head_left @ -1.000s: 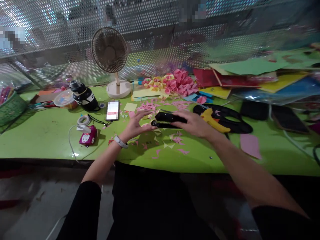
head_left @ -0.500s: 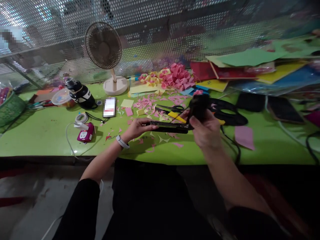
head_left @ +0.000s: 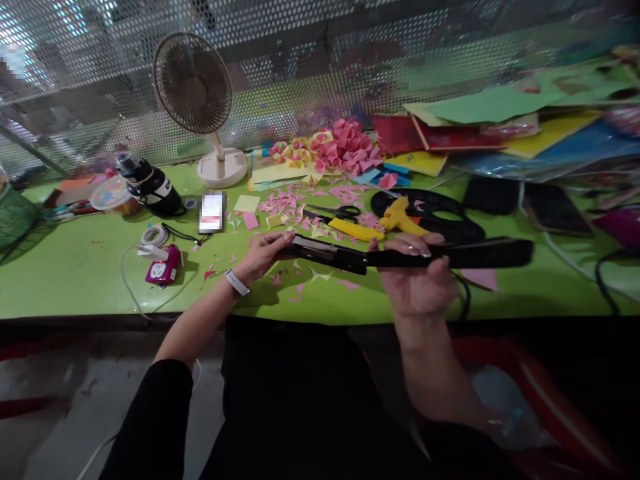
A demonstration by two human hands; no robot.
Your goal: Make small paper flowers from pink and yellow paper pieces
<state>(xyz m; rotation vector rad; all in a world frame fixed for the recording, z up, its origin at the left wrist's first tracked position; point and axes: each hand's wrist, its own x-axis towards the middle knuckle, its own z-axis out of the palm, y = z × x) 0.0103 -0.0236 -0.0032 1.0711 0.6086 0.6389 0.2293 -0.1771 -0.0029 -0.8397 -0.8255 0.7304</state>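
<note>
A long black stapler is held unfolded above the near part of the table, its two halves spread almost into a straight line. My left hand pinches the end of the half that carries a metal rail. Around the other, plain black half, my right hand is closed, fingers over the top and thumb in front. Whether staples lie in the rail I cannot tell. Just behind the stapler are a yellow-handled cutter, a yellow glue gun and black scissors.
Pink paper scraps litter the green table. Folded pink paper pieces are heaped behind. A fan, black bottle, phone and purple plug adapter stand left; coloured sheets and a dark phone lie right.
My right hand has swung its half of the stapler from upright down to the right, so the stapler is opened wider. My left hand still holds the other end.
</note>
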